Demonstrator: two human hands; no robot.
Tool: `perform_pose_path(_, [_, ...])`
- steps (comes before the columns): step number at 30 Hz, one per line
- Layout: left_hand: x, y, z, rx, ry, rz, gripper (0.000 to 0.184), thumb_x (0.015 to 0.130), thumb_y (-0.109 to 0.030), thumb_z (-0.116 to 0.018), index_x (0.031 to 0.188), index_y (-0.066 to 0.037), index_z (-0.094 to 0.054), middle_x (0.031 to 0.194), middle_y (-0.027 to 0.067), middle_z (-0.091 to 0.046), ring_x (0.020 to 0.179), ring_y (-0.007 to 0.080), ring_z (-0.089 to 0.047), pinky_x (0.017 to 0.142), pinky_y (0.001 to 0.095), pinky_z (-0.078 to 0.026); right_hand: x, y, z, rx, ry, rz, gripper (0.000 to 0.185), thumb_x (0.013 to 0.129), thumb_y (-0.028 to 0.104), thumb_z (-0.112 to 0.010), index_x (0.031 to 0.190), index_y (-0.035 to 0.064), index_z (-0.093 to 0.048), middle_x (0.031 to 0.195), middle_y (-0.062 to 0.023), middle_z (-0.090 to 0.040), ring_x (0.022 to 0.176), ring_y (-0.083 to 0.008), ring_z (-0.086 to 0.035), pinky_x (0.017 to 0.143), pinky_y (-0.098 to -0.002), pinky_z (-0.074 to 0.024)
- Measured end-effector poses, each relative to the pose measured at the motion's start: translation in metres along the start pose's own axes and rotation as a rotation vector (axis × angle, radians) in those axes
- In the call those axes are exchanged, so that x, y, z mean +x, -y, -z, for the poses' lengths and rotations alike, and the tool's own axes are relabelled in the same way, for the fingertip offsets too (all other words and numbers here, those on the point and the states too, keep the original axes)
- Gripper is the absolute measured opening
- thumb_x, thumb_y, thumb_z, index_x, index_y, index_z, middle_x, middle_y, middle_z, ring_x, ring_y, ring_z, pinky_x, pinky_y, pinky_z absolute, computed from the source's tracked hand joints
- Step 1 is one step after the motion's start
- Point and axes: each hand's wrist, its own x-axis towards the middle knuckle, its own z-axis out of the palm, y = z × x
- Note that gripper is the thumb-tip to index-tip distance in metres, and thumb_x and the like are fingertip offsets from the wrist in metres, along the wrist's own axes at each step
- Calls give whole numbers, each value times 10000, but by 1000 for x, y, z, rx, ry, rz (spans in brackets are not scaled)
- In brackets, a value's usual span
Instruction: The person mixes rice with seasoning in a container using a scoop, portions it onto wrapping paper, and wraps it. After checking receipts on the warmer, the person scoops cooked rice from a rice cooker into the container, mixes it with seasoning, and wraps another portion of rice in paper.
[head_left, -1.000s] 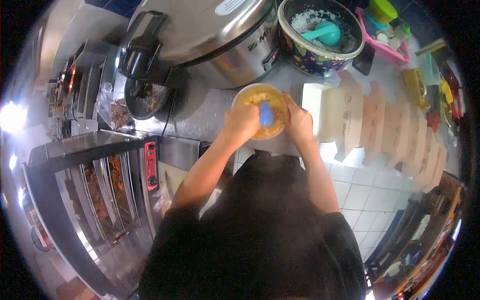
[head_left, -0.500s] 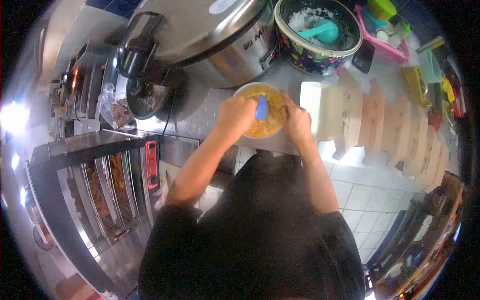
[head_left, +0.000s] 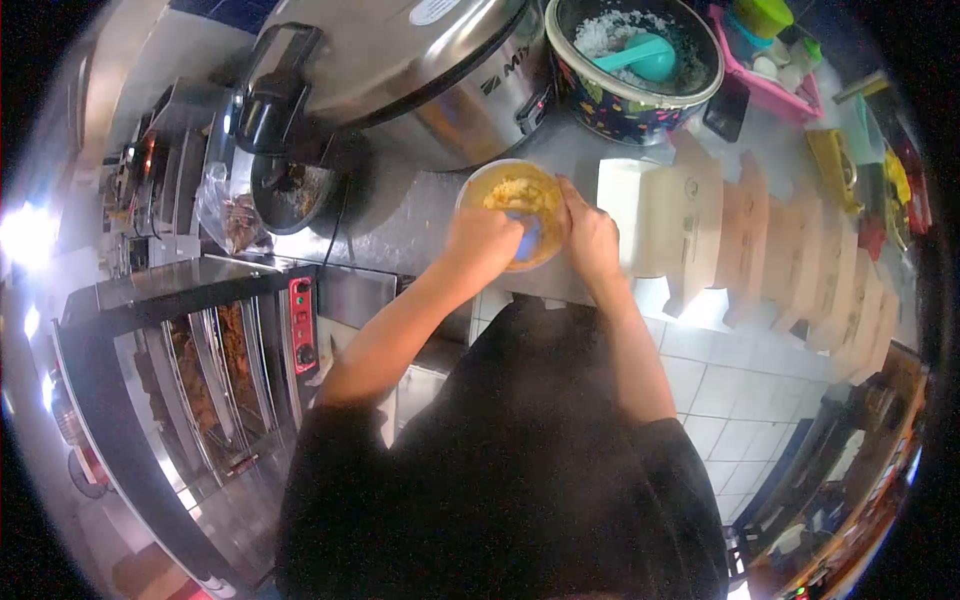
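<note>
My left hand [head_left: 484, 244], somewhat blurred, is closed around a blue paddle-like utensil [head_left: 526, 236] inside a round white bowl [head_left: 473, 190]. Its far end is hidden in the bowl, so I cannot tell its exact kind. Yellowish, rice-like food [head_left: 522, 190] lies in the bowl, heaped toward the far side. My right hand [head_left: 593, 240] grips the bowl's right rim, with the fingers along its edge. The bowl rests near the front edge of the metal counter [head_left: 410, 215].
Behind the bowl stands a big steel rice cooker [head_left: 450, 110]. A patterned tub [head_left: 635, 120] holds white rice and a turquoise scoop [head_left: 650, 58]. Open cardboard boxes [head_left: 690, 225] line the counter at right. A glass-sided cabinet [head_left: 200, 380] with food stands lower left.
My left hand has pulled the blue utensil toward me, down through the bowl. The food now shows heaped at the far side. My right hand stays at the rim.
</note>
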Motion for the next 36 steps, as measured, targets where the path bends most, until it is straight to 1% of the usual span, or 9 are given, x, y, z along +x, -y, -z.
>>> perform_pose_path(2, [10, 10, -7, 105, 65, -59, 149, 860, -172, -621, 910, -206, -757, 774, 78, -719, 683, 258, -709, 595, 424, -554, 8, -1, -2, 22, -49, 30, 367, 963, 192, -565, 1323, 130, -607, 882, -249, -678, 737, -426, -673, 666, -486, -550])
perform_pose_path(7, [7, 6, -6, -61, -6, 41, 180, 909, -268, -595, 924, -209, -764, 814, 100, -724, 727, 299, -714, 633, 424, -568, 2, 4, 1, 22, -4, -14, 373, 959, 192, -570, 1327, 145, -606, 880, -240, -683, 741, -422, -676, 672, -475, -553])
perform_pose_path(14, [6, 10, 22, -111, 89, 215, 166, 890, -227, -600, 936, -195, -756, 843, 122, -725, 775, 332, -717, 696, 474, -568, 3, 5, 3, 7, 35, -47, 376, 952, 191, -581, 1326, 171, -609, 842, -243, -680, 739, -427, -675, 677, -483, -551])
perform_pose_path(20, [6, 28, 4, -96, 212, 234, 246, 917, -256, -580, 1093, -209, -744, 893, 132, -729, 835, 349, -708, 757, 478, -557, -3, -1, -2, 66, 5, -32, 376, 950, 212, -584, 1323, 173, -608, 812, -232, -680, 742, -428, -675, 670, -484, -547])
perform_pose_path(22, [4, 38, 19, -434, 56, 312, 284, 936, -288, -560, 1143, -179, -723, 982, 162, -721, 901, 367, -693, 808, 462, -537, 2, -3, -3, 12, -37, 17, 395, 943, 218, -574, 1337, 202, -580, 788, -191, -696, 702, -391, -686, 650, -491, -557])
perform_pose_path(25, [15, 42, 2, -581, 259, 273, 307, 939, -300, -549, 1148, -142, -707, 1059, 204, -692, 948, 372, -676, 827, 438, -521, 3, -4, -3, 12, 0, -8, 397, 942, 222, -580, 1338, 201, -583, 806, -191, -701, 700, -389, -687, 645, -487, -555])
perform_pose_path(29, [32, 64, -50, -562, 308, 208, 306, 944, -313, -539, 1096, -114, -716, 1045, 232, -674, 944, 369, -672, 800, 431, -520, 10, -4, -3, 83, -67, 30, 400, 938, 227, -585, 1336, 187, -586, 822, -199, -704, 698, -387, -688, 637, -486, -555])
perform_pose_path(35, [21, 38, -16, -551, 298, 461, 292, 951, -305, -526, 969, -67, -694, 996, 206, -692, 904, 388, -673, 802, 487, -517, 2, -4, -5, 55, -55, 49, 388, 936, 207, -569, 1318, 142, -594, 784, -214, -694, 678, -402, -679, 639, -497, -555])
perform_pose_path(36, [16, 31, -18, -466, 303, 461, 287, 953, -307, -528, 978, -70, -689, 998, 204, -694, 902, 392, -673, 803, 497, -514, 1, 2, 1, 48, 23, -44, 378, 951, 213, -550, 1319, 138, -590, 794, -231, -685, 696, -418, -673, 661, -502, -550])
